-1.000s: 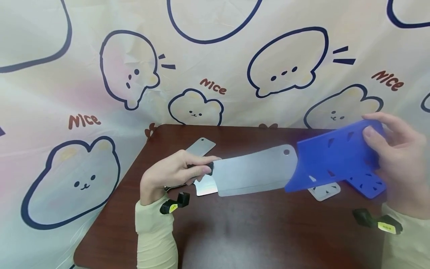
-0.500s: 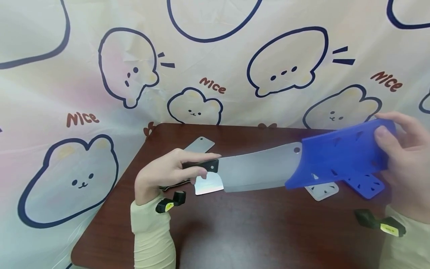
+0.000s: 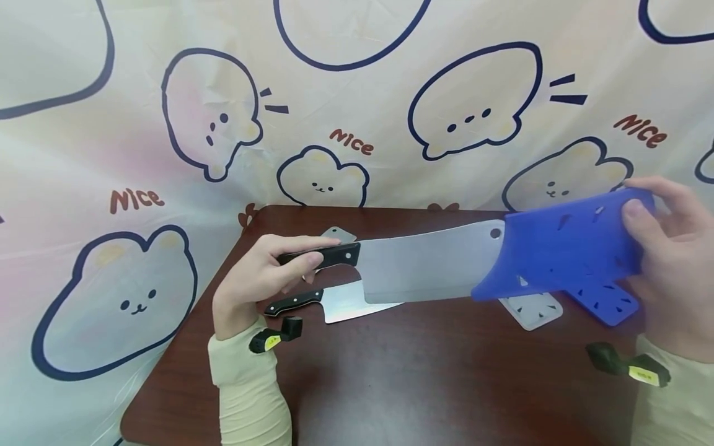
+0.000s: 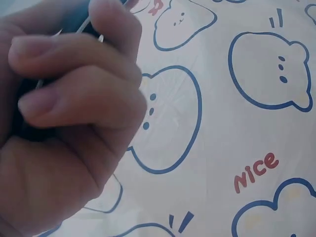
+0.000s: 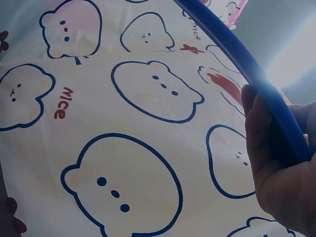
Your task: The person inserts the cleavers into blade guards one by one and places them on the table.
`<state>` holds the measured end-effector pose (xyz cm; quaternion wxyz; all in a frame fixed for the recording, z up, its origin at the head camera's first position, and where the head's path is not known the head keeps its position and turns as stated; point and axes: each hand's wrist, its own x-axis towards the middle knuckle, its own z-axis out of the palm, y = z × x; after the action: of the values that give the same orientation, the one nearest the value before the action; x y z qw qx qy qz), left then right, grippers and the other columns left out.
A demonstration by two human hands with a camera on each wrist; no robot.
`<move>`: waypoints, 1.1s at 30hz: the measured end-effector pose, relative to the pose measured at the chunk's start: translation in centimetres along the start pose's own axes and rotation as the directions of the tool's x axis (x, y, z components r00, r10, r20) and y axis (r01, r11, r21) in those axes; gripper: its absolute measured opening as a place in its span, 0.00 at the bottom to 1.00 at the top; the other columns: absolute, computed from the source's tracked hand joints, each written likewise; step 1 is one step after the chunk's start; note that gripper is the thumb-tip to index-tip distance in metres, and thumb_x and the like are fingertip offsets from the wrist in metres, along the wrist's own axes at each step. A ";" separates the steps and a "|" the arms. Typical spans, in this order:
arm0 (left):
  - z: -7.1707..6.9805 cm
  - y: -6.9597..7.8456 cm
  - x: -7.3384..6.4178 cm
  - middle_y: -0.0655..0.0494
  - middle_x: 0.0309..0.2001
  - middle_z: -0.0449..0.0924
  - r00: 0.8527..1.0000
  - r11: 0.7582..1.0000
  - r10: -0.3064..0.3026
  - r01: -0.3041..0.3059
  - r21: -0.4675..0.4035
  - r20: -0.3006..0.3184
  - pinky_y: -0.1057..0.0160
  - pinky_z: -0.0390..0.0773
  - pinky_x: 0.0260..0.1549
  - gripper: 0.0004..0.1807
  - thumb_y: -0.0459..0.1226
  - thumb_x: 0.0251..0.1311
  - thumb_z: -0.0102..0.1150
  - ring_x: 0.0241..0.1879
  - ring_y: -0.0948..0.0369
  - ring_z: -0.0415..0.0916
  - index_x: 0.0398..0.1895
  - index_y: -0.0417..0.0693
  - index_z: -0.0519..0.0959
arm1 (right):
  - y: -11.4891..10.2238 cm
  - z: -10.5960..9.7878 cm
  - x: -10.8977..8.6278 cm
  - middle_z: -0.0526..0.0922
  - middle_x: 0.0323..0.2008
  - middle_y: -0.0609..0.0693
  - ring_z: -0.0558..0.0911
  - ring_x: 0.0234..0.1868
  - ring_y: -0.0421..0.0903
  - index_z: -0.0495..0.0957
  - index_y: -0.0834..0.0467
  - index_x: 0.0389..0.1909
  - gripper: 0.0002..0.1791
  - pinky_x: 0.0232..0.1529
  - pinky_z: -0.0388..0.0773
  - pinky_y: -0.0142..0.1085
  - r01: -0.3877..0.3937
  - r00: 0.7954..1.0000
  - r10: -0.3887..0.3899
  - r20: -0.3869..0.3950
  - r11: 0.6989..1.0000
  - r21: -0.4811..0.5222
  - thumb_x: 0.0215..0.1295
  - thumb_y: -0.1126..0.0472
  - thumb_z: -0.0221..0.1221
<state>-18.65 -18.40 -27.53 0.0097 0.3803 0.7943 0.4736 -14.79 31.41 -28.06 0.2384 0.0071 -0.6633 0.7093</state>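
Observation:
In the head view my left hand grips the black handle of a cleaver, its index finger along the spine. The wide steel blade points right above the table. A blue blade sheath with small triangular cutouts is pinched at its far end by my right hand. The blade's holed end overlaps the sheath's curved mouth. Curled fingers of the left hand hide most of the handle in the left wrist view. On the right wrist side, the sheath shows edge-on between thumb and fingers of the right hand.
On the brown table a second black-handled cleaver lies below the held blade. Another steel blade shows behind the left hand. A white sheath and another blue sheath lie at the right. A cartoon-printed curtain stands behind.
My left hand and the cleaver have risen, showing more of its handle and of the cleaver lying below. The right hand and blue sheath have shifted slightly right, with the blade following.

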 end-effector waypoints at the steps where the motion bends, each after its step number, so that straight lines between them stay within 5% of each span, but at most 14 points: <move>1: 0.0 -0.1 0.1 0.57 0.24 0.78 1.000 1.000 0.004 -0.004 0.003 -0.016 0.62 0.67 0.12 0.18 0.30 0.66 0.56 0.17 0.60 0.67 0.58 0.48 0.80 | -0.1 0.3 0.0 0.76 0.53 0.49 0.75 0.54 0.46 0.70 0.52 0.66 0.24 0.47 0.83 0.43 0.033 0.999 -0.033 0.004 0.999 0.027 0.70 0.60 0.57; 4: 0.0 0.0 0.1 0.56 0.24 0.78 0.998 1.000 -0.003 0.004 0.017 -0.059 0.63 0.65 0.11 0.17 0.31 0.66 0.56 0.18 0.60 0.66 0.56 0.47 0.81 | 0.0 1.2 0.2 0.77 0.44 0.52 0.80 0.44 0.44 0.72 0.60 0.63 0.22 0.32 0.80 0.24 0.139 0.990 -0.139 0.003 0.987 0.086 0.69 0.64 0.57; 9: -0.1 0.0 0.2 0.49 0.24 0.78 0.994 0.998 -0.058 0.058 0.001 -0.089 0.61 0.65 0.10 0.15 0.34 0.67 0.56 0.17 0.59 0.65 0.56 0.49 0.82 | -0.1 2.4 -0.1 0.73 0.37 0.54 0.81 0.33 0.45 0.74 0.66 0.60 0.21 0.38 0.82 0.26 0.219 0.976 -0.217 -0.029 0.969 0.115 0.67 0.66 0.59; 14: 0.0 -0.1 0.4 0.52 0.23 0.78 0.995 0.999 -0.048 0.050 0.019 -0.087 0.63 0.64 0.09 0.16 0.33 0.67 0.56 0.15 0.60 0.63 0.56 0.48 0.82 | -0.2 2.5 -0.4 0.71 0.49 0.53 0.80 0.42 0.45 0.74 0.64 0.61 0.21 0.39 0.81 0.25 0.198 0.980 -0.195 -0.032 0.973 0.119 0.68 0.65 0.58; 18: 0.4 -0.2 0.9 0.52 0.23 0.77 0.999 1.000 0.005 -0.005 0.006 -0.034 0.63 0.64 0.10 0.16 0.32 0.68 0.56 0.17 0.61 0.67 0.57 0.45 0.80 | 0.0 3.2 -0.6 0.73 0.49 0.52 0.80 0.44 0.45 0.73 0.63 0.62 0.22 0.39 0.81 0.26 0.165 0.985 -0.169 0.024 0.980 0.107 0.68 0.64 0.58; 22: 0.6 -0.1 1.1 0.54 0.27 0.80 1.000 1.000 0.021 -0.021 0.015 -0.021 0.63 0.65 0.12 0.17 0.33 0.67 0.56 0.23 0.60 0.72 0.58 0.44 0.80 | 0.2 4.0 -0.7 0.72 0.55 0.53 0.77 0.54 0.50 0.72 0.63 0.63 0.23 0.47 0.77 0.38 0.152 0.984 -0.158 0.080 0.985 0.076 0.69 0.65 0.57; 26: 0.8 -0.2 1.3 0.54 0.33 0.82 0.998 1.000 0.019 -0.018 0.018 -0.051 0.63 0.66 0.12 0.16 0.33 0.68 0.56 0.26 0.60 0.75 0.57 0.45 0.81 | 0.3 4.2 -1.0 0.68 0.63 0.51 0.73 0.59 0.52 0.73 0.61 0.63 0.22 0.54 0.71 0.49 0.131 0.990 -0.135 0.048 0.989 0.066 0.68 0.64 0.58; 28: 1.1 -0.2 1.5 0.53 0.32 0.81 0.998 0.999 0.038 -0.038 -0.002 -0.055 0.63 0.67 0.13 0.15 0.33 0.68 0.56 0.26 0.59 0.75 0.56 0.45 0.81 | 0.5 4.5 -1.2 0.73 0.58 0.51 0.79 0.53 0.49 0.74 0.62 0.62 0.22 0.46 0.81 0.41 0.106 0.993 -0.112 0.036 0.987 0.122 0.67 0.64 0.59; 33: 2.8 -0.3 2.9 0.55 0.24 0.75 0.996 0.998 0.067 -0.066 0.007 -0.054 0.64 0.67 0.16 0.15 0.35 0.69 0.56 0.25 0.60 0.71 0.56 0.49 0.81 | 1.0 6.9 -2.4 0.76 0.52 0.51 0.81 0.46 0.46 0.73 0.60 0.62 0.22 0.27 0.83 0.33 0.059 0.994 -0.071 0.078 0.987 0.147 0.68 0.62 0.59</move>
<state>-19.81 -14.57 -28.28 -0.0285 0.3935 0.7825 0.4816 -15.16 24.14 -28.99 0.2326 0.0752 -0.6191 0.7463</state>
